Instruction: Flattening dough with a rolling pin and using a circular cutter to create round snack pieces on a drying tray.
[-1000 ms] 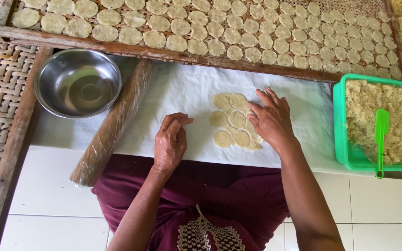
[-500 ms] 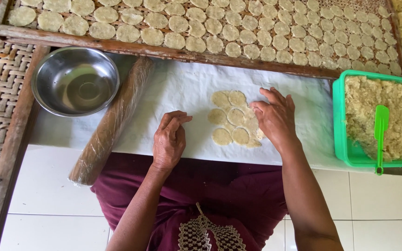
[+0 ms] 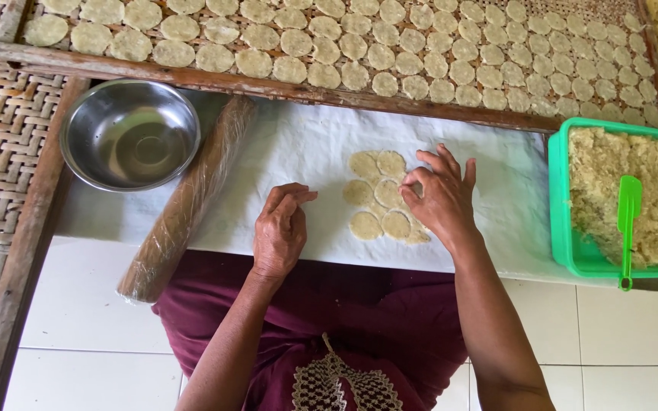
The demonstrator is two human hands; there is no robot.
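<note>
left hand [image 3: 279,232] – fingers curled loosely, empty, resting on white sheet [image 3: 306,144] | right hand [image 3: 439,199] – fingers pinching a dough disc at the cluster of dough discs [image 3: 378,202] mid-sheet | rolling pin [image 3: 188,202] left

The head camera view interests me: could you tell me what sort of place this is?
Probably a home or small workshop where crackers are made by hand on a tiled floor. A woven drying tray holds rows of dough discs, and a green tub holds crumbly mixture beside a wrapped rolling pin.
</note>
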